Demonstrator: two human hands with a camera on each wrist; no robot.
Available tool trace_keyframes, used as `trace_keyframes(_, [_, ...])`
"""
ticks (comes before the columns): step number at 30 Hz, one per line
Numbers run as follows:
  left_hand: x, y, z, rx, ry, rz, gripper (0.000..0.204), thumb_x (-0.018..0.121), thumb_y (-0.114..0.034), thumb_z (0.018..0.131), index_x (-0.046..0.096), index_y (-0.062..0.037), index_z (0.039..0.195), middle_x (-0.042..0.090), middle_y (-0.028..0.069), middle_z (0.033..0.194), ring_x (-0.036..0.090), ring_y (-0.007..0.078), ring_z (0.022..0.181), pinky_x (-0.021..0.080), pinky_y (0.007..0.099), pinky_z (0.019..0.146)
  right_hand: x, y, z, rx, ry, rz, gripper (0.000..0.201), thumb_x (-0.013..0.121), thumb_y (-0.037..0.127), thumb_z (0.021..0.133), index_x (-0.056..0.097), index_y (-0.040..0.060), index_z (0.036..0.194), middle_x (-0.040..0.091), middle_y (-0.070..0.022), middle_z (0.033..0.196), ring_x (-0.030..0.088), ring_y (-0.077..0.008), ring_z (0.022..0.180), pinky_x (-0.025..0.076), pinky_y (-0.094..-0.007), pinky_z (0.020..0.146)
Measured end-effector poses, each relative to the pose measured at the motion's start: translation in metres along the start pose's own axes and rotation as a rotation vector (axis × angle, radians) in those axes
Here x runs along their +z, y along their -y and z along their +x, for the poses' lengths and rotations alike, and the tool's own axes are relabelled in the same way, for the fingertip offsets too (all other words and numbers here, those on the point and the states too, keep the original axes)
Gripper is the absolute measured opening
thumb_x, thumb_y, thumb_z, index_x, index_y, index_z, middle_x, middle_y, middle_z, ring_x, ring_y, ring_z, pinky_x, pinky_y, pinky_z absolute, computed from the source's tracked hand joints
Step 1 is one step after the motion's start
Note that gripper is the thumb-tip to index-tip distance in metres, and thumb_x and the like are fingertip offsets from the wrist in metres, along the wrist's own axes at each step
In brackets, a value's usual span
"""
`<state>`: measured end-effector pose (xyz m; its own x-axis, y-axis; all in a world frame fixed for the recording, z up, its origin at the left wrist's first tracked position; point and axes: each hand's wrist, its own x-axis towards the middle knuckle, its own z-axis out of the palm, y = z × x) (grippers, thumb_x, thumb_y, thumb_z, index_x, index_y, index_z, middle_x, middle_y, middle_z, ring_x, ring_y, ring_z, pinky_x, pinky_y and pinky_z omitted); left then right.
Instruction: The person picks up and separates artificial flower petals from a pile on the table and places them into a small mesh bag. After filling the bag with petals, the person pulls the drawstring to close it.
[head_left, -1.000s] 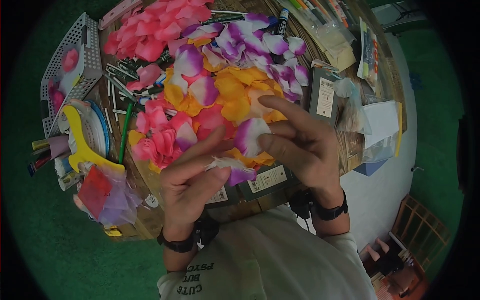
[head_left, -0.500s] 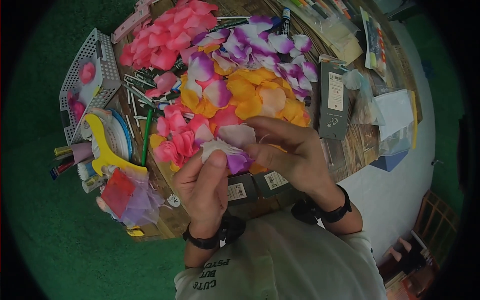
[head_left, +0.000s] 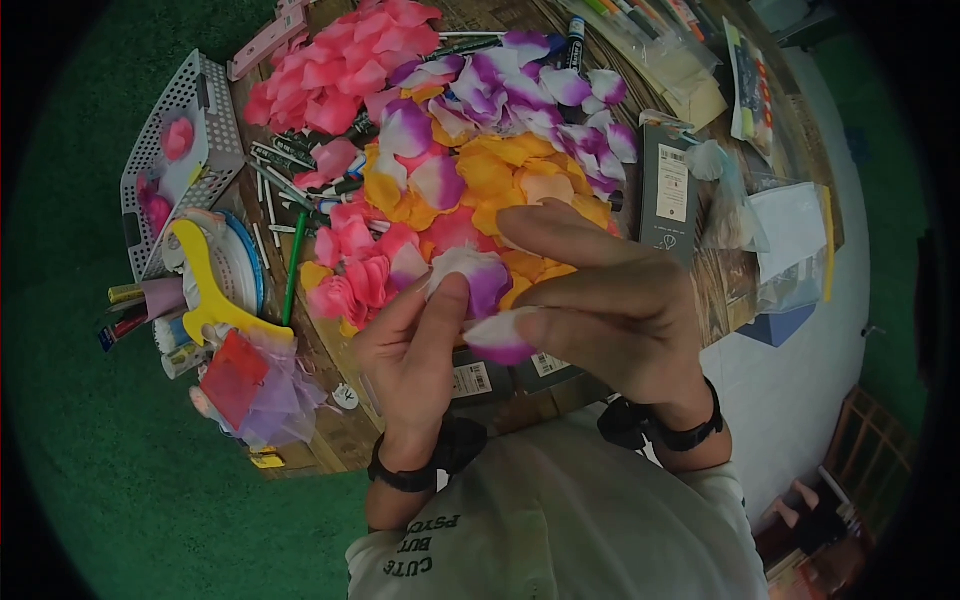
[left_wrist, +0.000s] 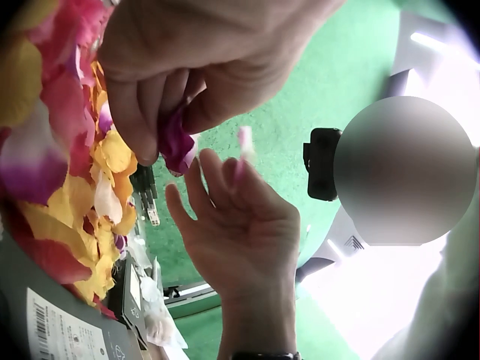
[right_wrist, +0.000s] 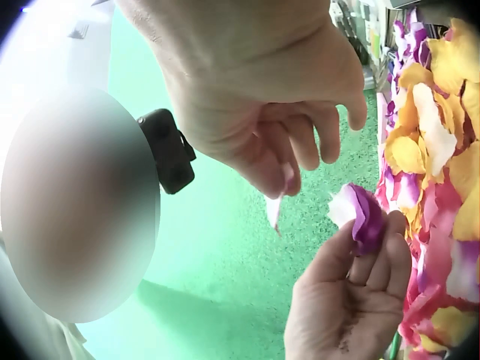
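The left hand (head_left: pixel 415 350) pinches a small stack of white-and-purple petals (head_left: pixel 480 281) between thumb and fingers; in the right wrist view those petals (right_wrist: pixel 361 217) stand up from the fingertips of the left hand (right_wrist: pixel 349 300). Just right of it, the right hand (head_left: pixel 620 310) holds one white-purple petal (head_left: pixel 500 337) between thumb and finger, its other fingers extended. The left wrist view shows the right hand (left_wrist: pixel 244 229) with its petal (left_wrist: pixel 244 146) apart from the stack. Piles of yellow petals (head_left: pixel 510 175), purple-white petals (head_left: pixel 500 85) and pink petals (head_left: pixel 340 65) lie beyond the hands.
A perforated basket (head_left: pixel 215 130) stands at the left, with a yellow curved object (head_left: pixel 205 280) and mesh bags (head_left: pixel 280 400) nearer. Markers lie among the petals, a green pen (head_left: pixel 295 270) beside them. A dark box (head_left: pixel 665 190) and plastic bags (head_left: pixel 785 230) are at the right.
The right hand came toward the left hand, then drew back to the right and nearer the body with a single petal. The left hand shifted slightly, still pinching the stack.
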<state>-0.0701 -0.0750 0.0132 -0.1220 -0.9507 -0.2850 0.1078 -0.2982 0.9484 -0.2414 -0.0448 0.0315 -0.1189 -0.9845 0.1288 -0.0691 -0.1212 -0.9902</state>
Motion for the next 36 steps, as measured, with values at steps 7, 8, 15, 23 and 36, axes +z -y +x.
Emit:
trace_keyframes(7, [-0.006, 0.007, -0.005, 0.071, 0.086, 0.006, 0.021, 0.058, -0.001, 0.086, 0.063, 0.0044, 0.105, 0.064, 0.0032, 0.091, 0.055, 0.005, 0.079, 0.045, 0.0189, 0.069, 0.023, -0.015, 0.002, -0.223, -0.096, -0.505, 0.019, 0.068, 0.002, 0.068, 0.067, -0.0021, 0.086, 0.061, -0.0197, 0.109, 0.059, -0.0324, 0.104, 0.038, -0.0428, 0.098])
trace_keyframes(8, [-0.007, 0.006, -0.004, 0.051, 0.104, -0.014, 0.022, 0.058, 0.0, 0.086, 0.062, 0.0049, 0.106, 0.064, 0.003, 0.091, 0.055, 0.0049, 0.079, 0.045, 0.019, 0.069, 0.024, -0.015, 0.002, -0.218, -0.105, -0.513, 0.023, 0.069, 0.002, 0.068, 0.066, -0.0017, 0.09, 0.062, -0.0194, 0.108, 0.06, -0.0315, 0.102, 0.041, -0.0407, 0.096])
trace_keyframes(15, [-0.012, 0.006, -0.002, -0.022, 0.22, -0.116, 0.024, 0.051, -0.004, 0.089, 0.056, 0.0103, 0.108, 0.062, 0.0144, 0.1, 0.061, 0.0185, 0.089, 0.051, 0.0327, 0.08, 0.026, -0.014, -0.003, 0.202, -0.13, 0.013, 0.042, 0.068, 0.002, 0.073, 0.057, -0.0005, 0.113, 0.064, -0.0182, 0.103, 0.062, -0.0203, 0.098, 0.048, -0.03, 0.084])
trace_keyframes(23, [-0.004, -0.001, 0.001, -0.123, 0.258, 0.048, 0.024, 0.059, -0.008, 0.088, 0.061, 0.004, 0.109, 0.063, 0.0014, 0.086, 0.053, 0.0025, 0.073, 0.041, 0.0157, 0.06, 0.022, -0.018, -0.004, 0.262, -0.075, -0.229, 0.04, 0.068, 0.005, 0.075, 0.058, 0.0032, 0.114, 0.068, -0.0138, 0.088, 0.066, -0.0181, 0.088, 0.05, -0.028, 0.077])
trace_keyframes(36, [-0.005, 0.002, 0.002, -0.056, 0.366, 0.08, 0.021, 0.058, 0.001, 0.085, 0.062, 0.0048, 0.106, 0.064, 0.0018, 0.087, 0.054, 0.0037, 0.075, 0.044, 0.0177, 0.066, 0.012, -0.029, -0.003, -0.068, -0.011, -0.208, 0.017, 0.065, 0.002, 0.075, 0.067, -0.0017, 0.092, 0.066, -0.0126, 0.075, 0.066, -0.0225, 0.075, 0.05, -0.0346, 0.082])
